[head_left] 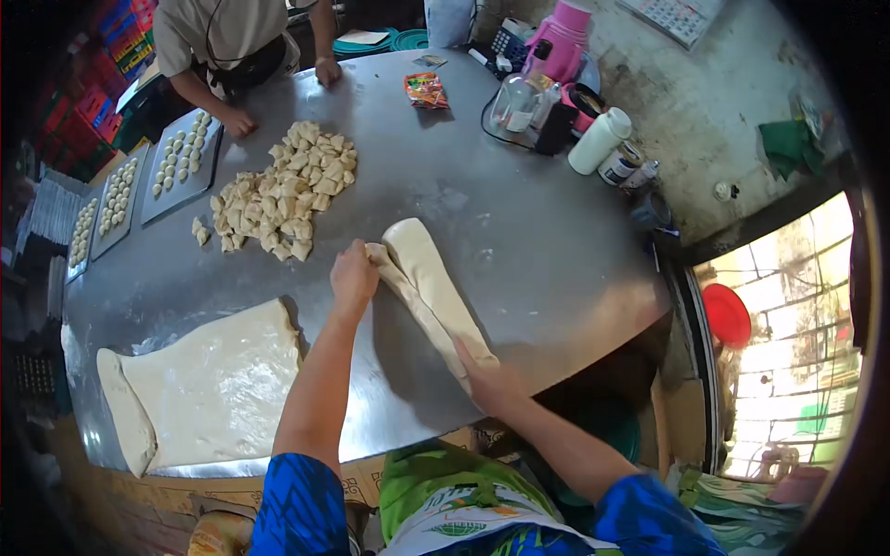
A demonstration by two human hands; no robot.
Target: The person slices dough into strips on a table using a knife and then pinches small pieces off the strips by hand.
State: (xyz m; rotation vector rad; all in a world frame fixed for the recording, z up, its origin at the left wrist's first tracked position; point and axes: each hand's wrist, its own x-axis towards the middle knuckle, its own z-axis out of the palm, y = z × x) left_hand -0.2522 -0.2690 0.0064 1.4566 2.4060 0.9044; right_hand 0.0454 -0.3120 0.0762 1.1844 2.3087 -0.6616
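Observation:
A long piece of pale dough [429, 271], rolled along one side, lies slantwise on the metal table in front of me. My left hand [355, 276] is closed on the far end of its left edge. At the near end, my right hand [491, 385] grips the same edge, partly smeared by motion, and its fingertips are partly hidden. To the left rests a wide flat dough sheet [218, 385] with its left edge folded over. Beyond my left hand sits a heap of cut dough pieces [283, 190].
Trays of small dough balls [183, 159] line the table's left side. Across the table stands another person [236, 46], one hand on the metal table [547, 269]. A white bottle [600, 141], a glass jar [513, 102] and an orange packet [425, 91] are toward the back right.

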